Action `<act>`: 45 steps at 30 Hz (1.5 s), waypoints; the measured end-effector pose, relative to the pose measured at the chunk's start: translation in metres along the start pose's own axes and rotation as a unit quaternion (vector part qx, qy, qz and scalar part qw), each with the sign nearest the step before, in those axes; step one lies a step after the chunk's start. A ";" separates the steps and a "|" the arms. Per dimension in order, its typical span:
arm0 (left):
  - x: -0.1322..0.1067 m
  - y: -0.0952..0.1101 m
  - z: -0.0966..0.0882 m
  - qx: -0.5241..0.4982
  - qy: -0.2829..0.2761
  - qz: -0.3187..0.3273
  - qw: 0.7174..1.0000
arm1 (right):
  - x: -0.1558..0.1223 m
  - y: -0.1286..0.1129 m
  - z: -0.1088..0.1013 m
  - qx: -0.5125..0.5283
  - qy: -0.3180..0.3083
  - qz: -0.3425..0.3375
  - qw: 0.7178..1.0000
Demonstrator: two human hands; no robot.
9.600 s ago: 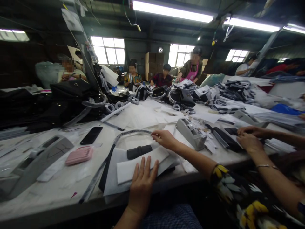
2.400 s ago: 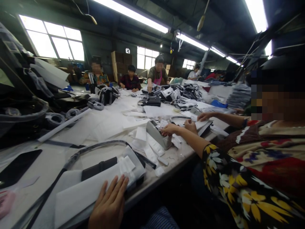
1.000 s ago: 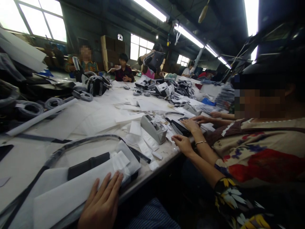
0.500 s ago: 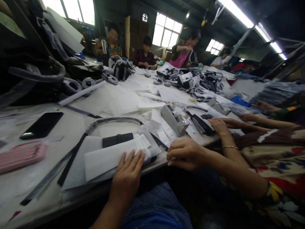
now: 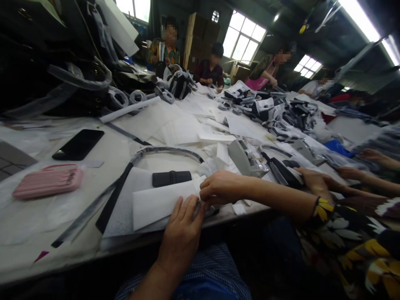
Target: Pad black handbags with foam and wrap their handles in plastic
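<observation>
Sheet (image 5: 156, 206) under flat, unclenched left hand (image 5: 183, 225); right hand (image 5: 220, 187) curled, grip's hold unclear.

This is a factory workshop, with people (image 5: 203, 73) working around a broad table (image 5: 108, 160) beneath strip lights (image 5: 359, 21).

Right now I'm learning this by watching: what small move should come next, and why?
Probably smooth the right end of the white strip with the right hand: it is curled at that end, while the left hand rests on the strip's near edge.
</observation>
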State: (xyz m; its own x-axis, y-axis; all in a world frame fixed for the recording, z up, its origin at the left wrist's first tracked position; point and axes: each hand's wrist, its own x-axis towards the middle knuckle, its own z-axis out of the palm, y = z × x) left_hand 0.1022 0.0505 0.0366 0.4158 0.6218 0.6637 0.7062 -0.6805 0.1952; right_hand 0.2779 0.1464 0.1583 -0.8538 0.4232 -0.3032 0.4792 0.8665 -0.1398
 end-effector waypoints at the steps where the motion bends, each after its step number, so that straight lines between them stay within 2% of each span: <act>1: 0.000 0.000 0.000 0.000 0.001 -0.001 1.000 | 0.003 0.002 -0.002 0.008 -0.021 0.006 1.000; 7: -0.003 -0.001 -0.001 -0.013 -0.013 -0.008 1.000 | 0.027 0.015 -0.004 0.053 -0.125 0.061 0.989; 13: -0.006 0.001 0.002 -0.028 -0.026 -0.021 0.999 | 0.044 0.012 -0.004 -0.012 -0.181 0.086 0.980; 20: -0.008 0.001 0.000 -0.059 -0.008 -0.025 0.998 | 0.046 0.009 -0.005 -0.034 -0.175 0.093 0.980; 25: -0.006 0.000 -0.003 -0.039 -0.032 -0.006 0.999 | 0.056 0.001 -0.011 -0.095 -0.179 0.112 0.973; 27: -0.007 0.000 -0.004 -0.031 -0.035 0.002 0.999 | 0.058 0.003 -0.013 -0.112 -0.175 0.096 0.973; 32: -0.008 -0.001 -0.003 -0.027 -0.047 0.003 0.999 | 0.055 0.028 -0.011 -0.108 -0.108 0.044 0.987; 36: -0.008 -0.004 -0.001 -0.020 -0.048 -0.002 0.999 | 0.055 0.053 0.001 0.008 -0.072 0.087 0.994; 40: -0.008 -0.005 -0.001 -0.014 -0.054 0.001 0.998 | 0.059 0.080 0.010 0.139 -0.026 0.110 0.984; 43: -0.007 -0.005 -0.003 -0.009 -0.043 0.009 0.999 | 0.056 0.087 0.008 0.155 0.104 0.185 0.965; 45: -0.006 -0.005 -0.003 -0.002 -0.038 0.012 0.999 | 0.046 0.075 0.010 0.128 0.196 0.248 0.940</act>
State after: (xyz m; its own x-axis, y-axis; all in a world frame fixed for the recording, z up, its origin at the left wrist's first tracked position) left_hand 0.0946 0.0485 0.0339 0.4744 0.6336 0.6111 0.6937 -0.6965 0.1835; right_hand 0.2763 0.2280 0.1242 -0.4976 0.8670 -0.0275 0.8290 0.4659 -0.3093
